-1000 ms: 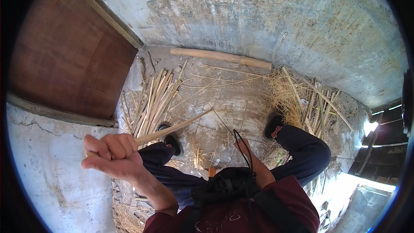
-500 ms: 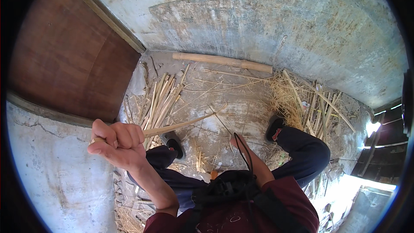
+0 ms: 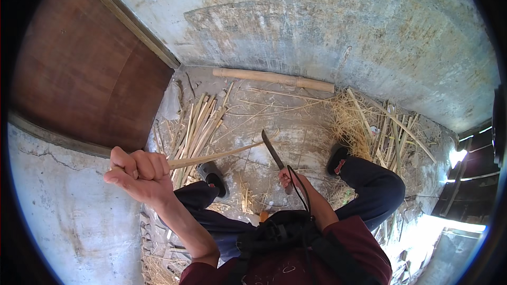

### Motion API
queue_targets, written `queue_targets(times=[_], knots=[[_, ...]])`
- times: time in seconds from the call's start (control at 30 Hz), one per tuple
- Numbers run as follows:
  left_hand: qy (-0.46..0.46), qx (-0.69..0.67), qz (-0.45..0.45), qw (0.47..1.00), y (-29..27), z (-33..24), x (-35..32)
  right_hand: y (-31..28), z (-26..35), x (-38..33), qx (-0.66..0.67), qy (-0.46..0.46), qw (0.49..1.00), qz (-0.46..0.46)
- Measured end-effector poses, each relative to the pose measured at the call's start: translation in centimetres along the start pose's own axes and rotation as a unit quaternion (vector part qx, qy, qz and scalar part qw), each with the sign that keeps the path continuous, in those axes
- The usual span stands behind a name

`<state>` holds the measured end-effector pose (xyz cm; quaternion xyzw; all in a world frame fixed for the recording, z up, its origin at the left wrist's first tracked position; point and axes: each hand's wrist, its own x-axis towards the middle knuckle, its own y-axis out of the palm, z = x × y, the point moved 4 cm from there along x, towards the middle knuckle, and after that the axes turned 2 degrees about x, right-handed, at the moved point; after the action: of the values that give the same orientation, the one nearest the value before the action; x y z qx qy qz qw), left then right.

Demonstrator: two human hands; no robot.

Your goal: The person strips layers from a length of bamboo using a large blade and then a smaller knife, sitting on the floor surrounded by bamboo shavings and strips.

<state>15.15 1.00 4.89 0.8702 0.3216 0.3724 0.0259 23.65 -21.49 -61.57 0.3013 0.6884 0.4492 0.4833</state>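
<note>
My left hand [image 3: 140, 175] is closed in a fist around one end of a long pale bamboo strip [image 3: 227, 153], raised at the left. The strip slants away to the right and its thin far end comes close to the blade tip. My right hand [image 3: 291, 178] grips the handle of a long dark knife [image 3: 272, 149], low in front of my body. Its blade points away and to the left, with the flat side showing. Whether strip and blade touch, I cannot tell.
A bundle of split bamboo strips [image 3: 199, 119] lies on the floor at left. A bamboo pole [image 3: 272, 77] rests along the far wall [image 3: 327, 21]. Shavings [image 3: 349, 126] and more strips [image 3: 393, 132] are heaped at right. A brown door panel [image 3: 90, 68] stands at left.
The knife has turned in my right hand, from a thin edge-on line to its flat side, and the fingers now show. My left hand and the strip have barely shifted.
</note>
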Motion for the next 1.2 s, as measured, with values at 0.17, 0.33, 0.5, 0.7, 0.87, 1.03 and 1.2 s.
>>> queue_targets(times=[0.17, 0.33, 0.5, 0.7, 0.87, 1.03, 1.2], knots=[[-0.005, 0.006, -0.027, 1.0, -0.3, 0.4, 0.2, 0.4, 1.5, -1.6, -0.594, -0.284, 0.557, -0.506], [-0.001, 0.043, -0.049, 0.998, -2.2, -0.5, -0.7, 2.7, -0.2, -0.4, -0.564, -0.303, 0.599, -0.481], [-0.01, -0.005, -0.02, 1.0, 1.5, 1.0, 1.6, -8.6, 3.1, -0.5, -0.745, -0.245, 0.435, -0.443], [-0.007, 0.038, -0.063, 0.997, -2.4, -0.9, -0.6, -2.4, -1.2, 1.4, -0.655, -0.213, 0.555, -0.467], [-0.012, 0.009, -0.035, 0.999, -0.1, 0.3, 0.9, -5.4, 0.0, 0.4, -0.512, -0.21, 0.732, -0.398], [-0.016, 0.0, -0.031, 0.999, -0.6, 0.3, 1.5, -6.1, -0.3, 0.6, -0.302, -0.166, 0.91, -0.23], [-0.022, 0.022, -0.063, 0.998, -1.5, 0.4, 1.5, -4.0, 1.0, -1.3, -0.636, -0.229, 0.497, -0.544]])
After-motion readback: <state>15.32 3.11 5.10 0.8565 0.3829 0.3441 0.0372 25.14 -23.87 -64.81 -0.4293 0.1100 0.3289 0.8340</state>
